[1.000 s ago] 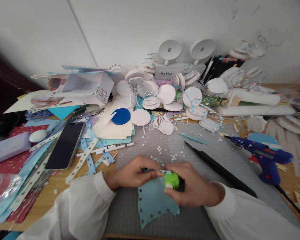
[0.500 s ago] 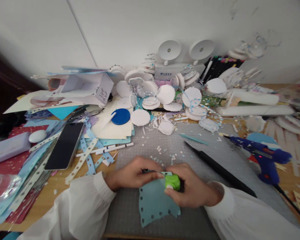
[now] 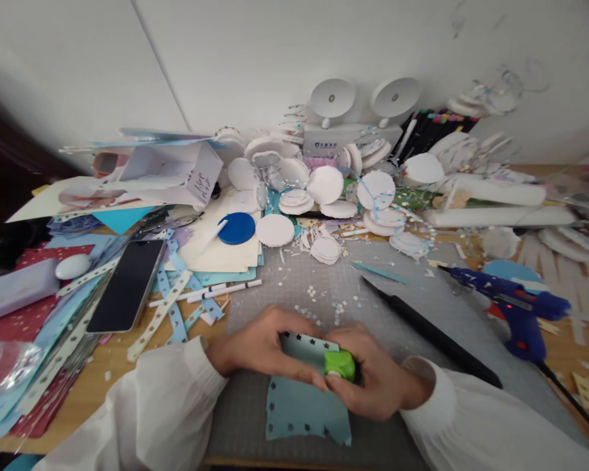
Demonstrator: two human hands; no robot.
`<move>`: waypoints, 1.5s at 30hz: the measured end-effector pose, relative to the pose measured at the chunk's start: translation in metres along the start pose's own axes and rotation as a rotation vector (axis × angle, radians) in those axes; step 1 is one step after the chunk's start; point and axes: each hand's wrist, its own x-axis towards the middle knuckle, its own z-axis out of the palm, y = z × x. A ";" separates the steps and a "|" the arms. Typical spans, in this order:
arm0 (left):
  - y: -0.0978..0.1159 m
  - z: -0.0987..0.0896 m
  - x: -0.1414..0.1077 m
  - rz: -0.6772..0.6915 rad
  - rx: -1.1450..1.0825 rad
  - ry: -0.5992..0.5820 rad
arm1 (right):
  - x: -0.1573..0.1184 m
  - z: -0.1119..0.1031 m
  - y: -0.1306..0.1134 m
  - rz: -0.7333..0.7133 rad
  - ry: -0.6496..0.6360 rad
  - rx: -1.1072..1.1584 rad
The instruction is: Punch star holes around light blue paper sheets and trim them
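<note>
Off-white wall (image 3: pixel 255 59) at the back, with one slanting seam on the left. Wooden bench (image 3: pixel 95 392) below, heavily loaded. Grey gridded cutting mat (image 3: pixel 279 304) mid-bench, under the work. Heaped along the mat's far side: round white discs (image 3: pixel 326 185). Behind those, a white two-headed lamp unit (image 3: pixel 341 136). On the right, a dark blue plastic glue gun (image 3: pixel 510 304), nozzle to the left. Between gun and hands, a long black tapered tool (image 3: pixel 432 333), slantwise, tip to the far left.

Right hand (image 3: pixel 375 376): fingers clamped on a bright green plastic punch, thumb on the near side. Left hand (image 3: pixel 267 347): thumb and index well apart, thumb across a teal paper sheet; can't tell if pinching it.

Sheet (image 3: pixel 307 412) over the near mat, between both hands. Flower-shaped holes along left, near and far edges; far edge roughly left to right. Middle partly covered, so can't read the long axis.

Punch (image 3: pixel 339 364) at the right end of that far edge. Squarish from here; can't read its long axis either. Smallest: pale paper bits (image 3: pixel 340 307) scattered just beyond the hands.
</note>
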 end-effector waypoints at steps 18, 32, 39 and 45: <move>0.005 -0.004 0.003 -0.146 -0.107 0.188 | 0.001 -0.005 0.001 0.040 0.178 -0.163; 0.003 -0.006 0.001 -0.202 -0.156 0.291 | 0.001 -0.007 0.001 0.064 0.103 -0.079; 0.005 -0.007 0.002 -0.198 -0.155 0.236 | 0.001 -0.007 -0.005 0.043 0.055 0.046; 0.006 -0.007 0.003 -0.206 -0.169 0.241 | 0.001 -0.006 -0.005 0.045 0.089 0.082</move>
